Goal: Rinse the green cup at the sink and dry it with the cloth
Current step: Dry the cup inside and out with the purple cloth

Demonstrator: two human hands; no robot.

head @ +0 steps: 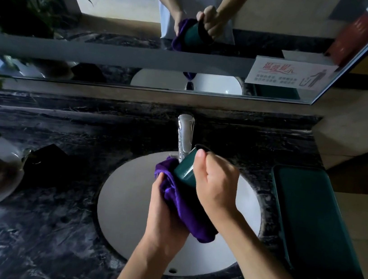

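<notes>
the right hand [215,186] grips the green cup [186,169], tilted, at the centre of the frame, while the left hand [164,210] just below it clutches the purple cloth [183,203], bunched against the cup's base. both are over the white sink [127,202], just in front of the chrome tap [184,134]. a green tray [313,219] lies on the dark marble counter [47,226] at right, a plant [10,8] is at upper left, and the mirror [125,12] fills the top.
</notes>
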